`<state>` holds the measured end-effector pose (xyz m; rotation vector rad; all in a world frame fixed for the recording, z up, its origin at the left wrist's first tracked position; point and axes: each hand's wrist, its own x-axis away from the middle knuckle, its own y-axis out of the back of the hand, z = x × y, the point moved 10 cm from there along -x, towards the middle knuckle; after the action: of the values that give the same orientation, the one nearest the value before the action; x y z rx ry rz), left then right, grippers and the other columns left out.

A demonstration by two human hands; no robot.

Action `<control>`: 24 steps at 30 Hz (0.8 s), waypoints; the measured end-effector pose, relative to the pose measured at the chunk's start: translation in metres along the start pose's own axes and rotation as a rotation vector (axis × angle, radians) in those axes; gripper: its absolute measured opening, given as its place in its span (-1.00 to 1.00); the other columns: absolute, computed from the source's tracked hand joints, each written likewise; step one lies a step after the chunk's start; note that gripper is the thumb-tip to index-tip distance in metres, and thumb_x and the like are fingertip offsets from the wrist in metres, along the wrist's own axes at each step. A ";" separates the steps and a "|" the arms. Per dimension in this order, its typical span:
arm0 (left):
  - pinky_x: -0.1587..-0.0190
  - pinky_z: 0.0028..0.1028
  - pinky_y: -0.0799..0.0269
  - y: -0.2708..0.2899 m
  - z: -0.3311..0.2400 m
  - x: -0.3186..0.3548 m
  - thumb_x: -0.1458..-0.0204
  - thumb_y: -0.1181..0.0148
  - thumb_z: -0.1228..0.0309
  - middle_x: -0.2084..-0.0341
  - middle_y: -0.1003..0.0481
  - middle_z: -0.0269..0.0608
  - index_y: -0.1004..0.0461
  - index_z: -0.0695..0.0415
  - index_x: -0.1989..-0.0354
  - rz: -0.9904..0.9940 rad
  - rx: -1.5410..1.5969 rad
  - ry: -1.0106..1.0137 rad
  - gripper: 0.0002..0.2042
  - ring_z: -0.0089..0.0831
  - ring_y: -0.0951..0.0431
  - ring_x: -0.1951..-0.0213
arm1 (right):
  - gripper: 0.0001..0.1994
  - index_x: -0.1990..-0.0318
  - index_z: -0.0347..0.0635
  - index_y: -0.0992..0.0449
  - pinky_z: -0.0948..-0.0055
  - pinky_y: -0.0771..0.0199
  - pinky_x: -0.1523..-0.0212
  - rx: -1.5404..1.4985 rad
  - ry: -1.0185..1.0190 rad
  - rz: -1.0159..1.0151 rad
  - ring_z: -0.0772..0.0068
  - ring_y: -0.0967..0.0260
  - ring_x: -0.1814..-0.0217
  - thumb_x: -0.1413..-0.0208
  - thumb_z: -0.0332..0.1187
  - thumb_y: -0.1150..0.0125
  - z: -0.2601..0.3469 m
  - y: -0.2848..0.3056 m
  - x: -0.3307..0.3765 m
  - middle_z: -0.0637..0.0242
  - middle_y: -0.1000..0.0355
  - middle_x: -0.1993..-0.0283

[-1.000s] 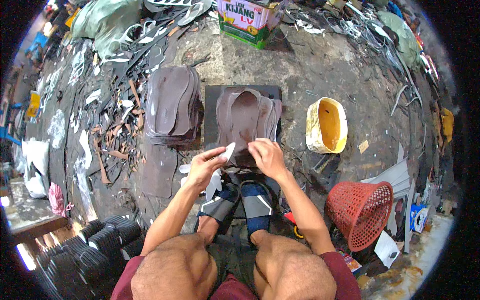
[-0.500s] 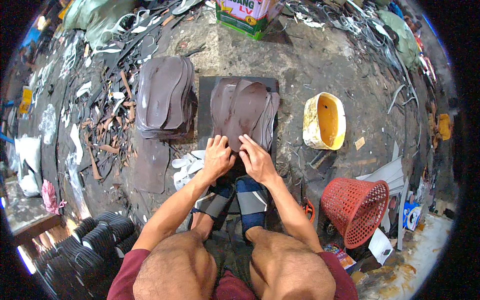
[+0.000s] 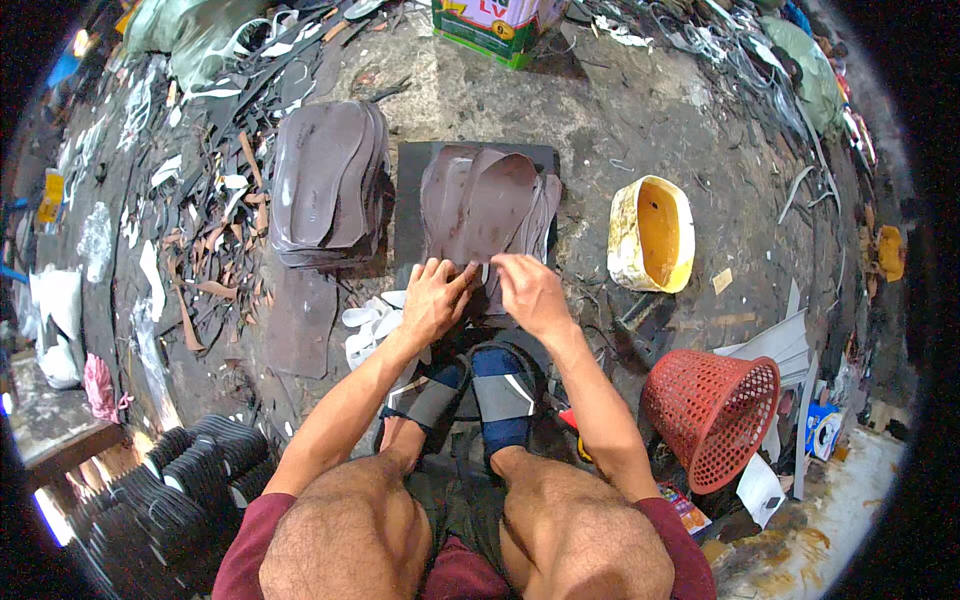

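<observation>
Brown, sole-shaped sheets lie in a loose, fanned pile on a black board (image 3: 411,190) between my feet and the tin. My left hand (image 3: 437,300) has its fingers bent over the near end of the top shoe sole (image 3: 478,205). Close beside it, my right hand (image 3: 536,296) pinches that same near end with thumb and fingertips. The end seems raised between the hands, and part of another sole shows below it. My fingers hide the exact grip. A taller stack of brown soles (image 3: 325,185) stands to the left of the board.
At right are a yellowish open container (image 3: 650,235) and a tipped red mesh basket (image 3: 710,420). White cut pieces (image 3: 372,328) lie near my left foot. A green-and-white tin (image 3: 495,35) stands at the far side. Scraps (image 3: 205,250) litter the left; black soles (image 3: 170,500) are stacked at lower left.
The top sole's near end, flat under my fingertips before, now looks lifted. My right hand has turned from lying on it to a pinch. The view has shifted slightly.
</observation>
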<state>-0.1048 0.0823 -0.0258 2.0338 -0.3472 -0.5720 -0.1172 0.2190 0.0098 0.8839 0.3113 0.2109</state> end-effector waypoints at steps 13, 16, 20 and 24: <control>-0.01 -0.16 -0.28 0.019 -0.035 0.026 -0.13 -0.33 0.19 0.30 -0.40 -0.18 -0.64 -0.01 -0.04 -0.107 -0.083 0.088 -0.67 -0.19 -0.41 0.17 | -0.78 0.15 -0.07 -0.65 0.00 -0.59 0.01 0.075 -0.270 0.279 0.02 -0.58 0.06 -0.06 -0.36 -0.19 -0.031 -0.035 -0.031 0.17 -0.60 0.20; 0.02 -0.17 -0.30 0.027 -0.021 0.028 -0.10 -0.37 0.25 0.32 -0.42 -0.19 -0.63 0.05 0.03 -0.166 -0.002 0.150 -0.71 -0.16 -0.41 0.19 | -0.82 0.23 -0.09 -0.65 0.15 -0.46 0.11 0.415 0.080 0.233 0.21 -0.54 0.12 0.04 -0.34 -0.34 0.024 -0.030 -0.003 0.27 -0.53 0.21; 0.16 -0.27 -0.46 0.027 0.022 0.016 -0.04 -0.44 0.36 0.36 -0.56 -0.18 -0.58 0.17 0.09 -0.342 0.380 0.461 -0.71 -0.26 -0.53 0.29 | -0.83 0.23 -0.11 -0.65 0.15 -0.38 0.04 0.414 0.032 0.073 0.21 -0.52 0.07 -0.04 -0.30 -0.34 0.012 -0.029 0.011 0.32 -0.51 0.13; 0.27 -0.44 -0.54 -0.003 0.061 -0.003 -0.05 -0.48 0.41 0.39 -0.62 -0.26 -0.50 0.21 -0.17 -0.085 0.599 0.680 -0.51 -0.50 -0.59 0.38 | -0.73 0.14 -0.15 -0.67 0.17 -0.38 -0.09 0.190 0.033 0.037 0.17 -0.51 -0.06 -0.10 -0.19 -0.37 0.030 -0.014 0.016 0.25 -0.53 0.05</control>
<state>-0.1395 0.0400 -0.0538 2.6735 -0.0108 0.2334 -0.0912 0.1932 0.0136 1.0750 0.3501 0.2329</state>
